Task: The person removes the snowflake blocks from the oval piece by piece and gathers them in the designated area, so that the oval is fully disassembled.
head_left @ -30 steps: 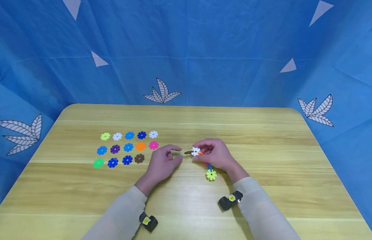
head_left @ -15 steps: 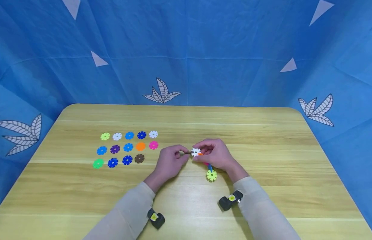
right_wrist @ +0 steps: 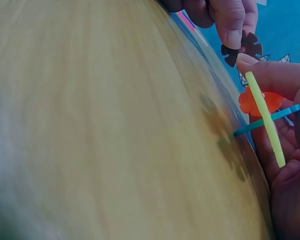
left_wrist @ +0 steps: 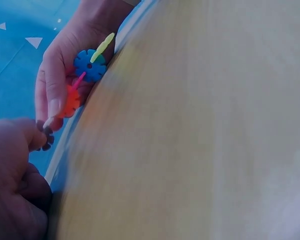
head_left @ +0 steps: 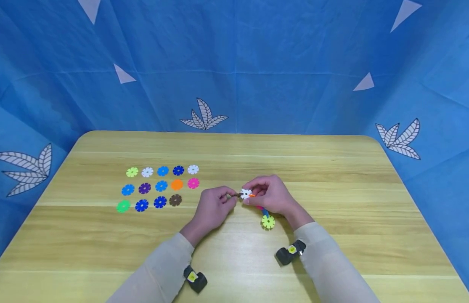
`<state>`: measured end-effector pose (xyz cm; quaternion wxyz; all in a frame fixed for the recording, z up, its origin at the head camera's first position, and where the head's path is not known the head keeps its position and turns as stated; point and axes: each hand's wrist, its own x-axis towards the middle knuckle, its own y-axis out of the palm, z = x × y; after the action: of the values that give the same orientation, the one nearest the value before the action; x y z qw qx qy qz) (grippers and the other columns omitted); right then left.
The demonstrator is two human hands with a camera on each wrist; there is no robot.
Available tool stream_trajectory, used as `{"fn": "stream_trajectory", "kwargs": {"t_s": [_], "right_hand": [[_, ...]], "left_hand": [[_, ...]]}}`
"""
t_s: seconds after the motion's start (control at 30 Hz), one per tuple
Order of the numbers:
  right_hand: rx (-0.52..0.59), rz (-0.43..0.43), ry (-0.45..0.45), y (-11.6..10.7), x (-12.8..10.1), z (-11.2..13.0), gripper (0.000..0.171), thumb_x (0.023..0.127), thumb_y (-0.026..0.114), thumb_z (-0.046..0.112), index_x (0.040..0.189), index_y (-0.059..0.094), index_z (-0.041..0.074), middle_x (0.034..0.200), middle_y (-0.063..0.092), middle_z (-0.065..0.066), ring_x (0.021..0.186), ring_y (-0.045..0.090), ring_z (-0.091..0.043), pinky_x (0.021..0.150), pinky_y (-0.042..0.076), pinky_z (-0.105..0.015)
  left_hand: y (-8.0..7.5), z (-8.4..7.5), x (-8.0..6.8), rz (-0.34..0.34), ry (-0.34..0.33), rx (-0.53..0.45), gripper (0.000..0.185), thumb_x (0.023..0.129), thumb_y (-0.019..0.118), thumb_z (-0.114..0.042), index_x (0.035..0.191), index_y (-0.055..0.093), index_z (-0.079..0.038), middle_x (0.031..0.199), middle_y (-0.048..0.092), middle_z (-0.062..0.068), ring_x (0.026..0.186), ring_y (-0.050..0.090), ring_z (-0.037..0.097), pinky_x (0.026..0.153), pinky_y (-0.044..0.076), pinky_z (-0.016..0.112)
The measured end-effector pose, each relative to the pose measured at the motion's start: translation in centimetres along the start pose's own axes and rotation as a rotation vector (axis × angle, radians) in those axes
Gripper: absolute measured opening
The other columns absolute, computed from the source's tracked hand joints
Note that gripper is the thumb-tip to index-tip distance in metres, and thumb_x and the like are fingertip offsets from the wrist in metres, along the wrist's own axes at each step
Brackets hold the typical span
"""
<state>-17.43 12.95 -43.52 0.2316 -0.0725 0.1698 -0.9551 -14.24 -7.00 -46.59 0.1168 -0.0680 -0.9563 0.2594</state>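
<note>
Head view: left hand (head_left: 213, 207) over the table (head_left: 332, 176) centre, thumb and forefinger pinched on a brown notched disc (head_left: 234, 195). Right hand (head_left: 271, 195) just beside, fingers curled round a chain of joined discs (head_left: 261, 208): white, orange, pink, blue, lime at the lower end. Brown disc edge-on against the white one; whether seated, cannot tell. Fourteen loose discs (head_left: 158, 186) in three rows well left of both hands.

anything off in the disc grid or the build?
Mostly tidy. The disc grid has one gap: its bottom row holds four discs, the others five. The left hand pinches a brown disc against the chain held by the right hand. Nothing spilled or broken.
</note>
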Motion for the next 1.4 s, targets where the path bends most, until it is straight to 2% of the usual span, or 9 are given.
{"fn": "stream_trajectory", "kwargs": {"t_s": [0.33,0.73,1.03,1.2,1.27,1.4], "right_hand": [[-0.017,-0.008,0.025,-0.1,-0.1,0.2,0.028,0.070,0.082,0.005,0.095,0.072,0.000,0.078,0.064,-0.015,0.069,0.059,-0.030,0.060,0.050,-0.029],[-0.021,0.001,0.058,-0.2,0.0,0.4,0.027,0.070,0.083,0.006,0.094,0.072,0.001,0.080,0.066,-0.013,0.070,0.059,-0.029,0.061,0.050,-0.029],[-0.021,0.009,0.045,-0.2,0.1,0.5,0.027,0.070,0.083,0.006,0.094,0.072,0.000,0.078,0.065,-0.012,0.069,0.059,-0.028,0.060,0.049,-0.029],[0.005,-0.014,0.079,-0.6,0.2,0.1,0.028,0.069,0.083,0.005,0.094,0.071,-0.002,0.076,0.063,-0.013,0.067,0.057,-0.027,0.058,0.048,-0.027],[0.028,-0.028,0.090,-0.7,0.3,-0.8,0.029,0.069,0.083,0.005,0.095,0.071,-0.001,0.076,0.063,-0.013,0.067,0.056,-0.027,0.058,0.048,-0.026],[0.055,-0.034,0.100,-0.6,0.7,-2.8,0.031,0.068,0.085,0.009,0.095,0.072,0.003,0.077,0.064,-0.012,0.068,0.057,-0.026,0.057,0.048,-0.027]], "left_hand": [[0.3,0.5,0.0,-0.042,0.085,-0.006,0.010,0.081,0.067,-0.003,0.087,0.072,-0.009,0.047,0.040,-0.009,0.041,0.031,0.001,0.038,0.028,0.021],[0.1,0.4,-0.3,-0.047,0.101,-0.023,0.012,0.080,0.065,-0.001,0.088,0.072,-0.008,0.047,0.040,-0.010,0.041,0.031,0.002,0.038,0.027,0.021],[0.0,0.4,-0.4,-0.062,0.165,0.000,0.011,0.083,0.065,-0.002,0.090,0.072,-0.007,0.048,0.040,-0.011,0.041,0.032,0.001,0.037,0.028,0.021],[-0.2,0.6,-0.6,-0.147,0.135,-0.075,0.011,0.081,0.066,0.003,0.088,0.071,-0.004,0.047,0.038,-0.010,0.041,0.032,0.003,0.039,0.032,0.022],[-0.3,0.7,-0.7,-0.169,0.110,-0.115,0.009,0.080,0.067,0.002,0.086,0.071,-0.003,0.046,0.036,-0.009,0.041,0.032,0.003,0.040,0.033,0.022],[-0.4,0.6,-0.9,-0.129,0.055,-0.117,0.003,0.081,0.069,-0.007,0.083,0.070,-0.005,0.045,0.034,-0.007,0.042,0.030,0.004,0.043,0.031,0.023]]}}
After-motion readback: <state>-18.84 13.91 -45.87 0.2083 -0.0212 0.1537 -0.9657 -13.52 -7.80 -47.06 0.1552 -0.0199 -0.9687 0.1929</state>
